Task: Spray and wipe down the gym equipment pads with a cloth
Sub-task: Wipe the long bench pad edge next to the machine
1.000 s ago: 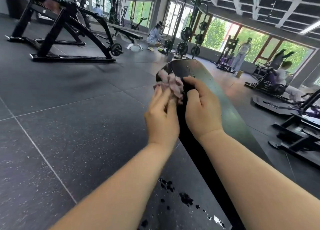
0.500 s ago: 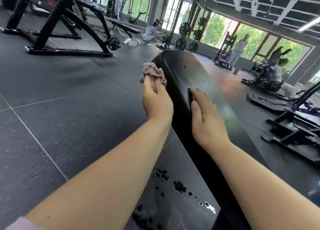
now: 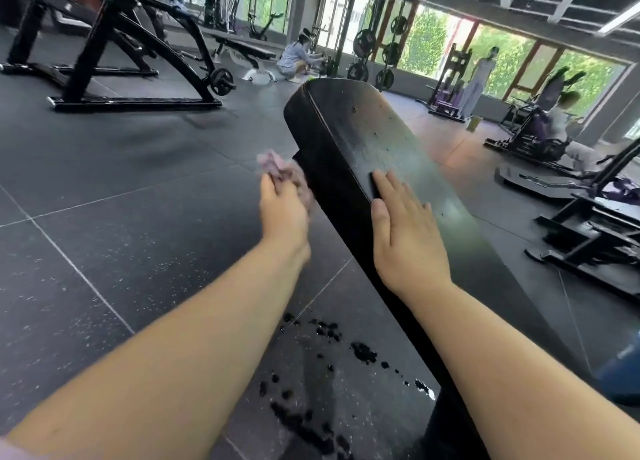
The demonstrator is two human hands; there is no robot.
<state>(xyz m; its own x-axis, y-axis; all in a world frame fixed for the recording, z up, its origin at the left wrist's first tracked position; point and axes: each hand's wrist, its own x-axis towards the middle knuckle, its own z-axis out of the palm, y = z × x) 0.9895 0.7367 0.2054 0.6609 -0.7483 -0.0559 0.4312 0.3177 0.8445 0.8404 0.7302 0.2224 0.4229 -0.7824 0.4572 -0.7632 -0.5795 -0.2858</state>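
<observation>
Barely legible: cloth [image 3: 281,169] in left hand [image 3: 284,213] (both smeared), beside pad [image 3: 381,137]

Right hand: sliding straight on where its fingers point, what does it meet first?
The right hand points along the black pad toward its far end; that stretch looks free, though depth is hard to judge.

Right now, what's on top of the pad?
The right hand lies flat on the black pad, amid droplets; pad under the palm is hidden. The cloth is beside it, in left hand.
</observation>
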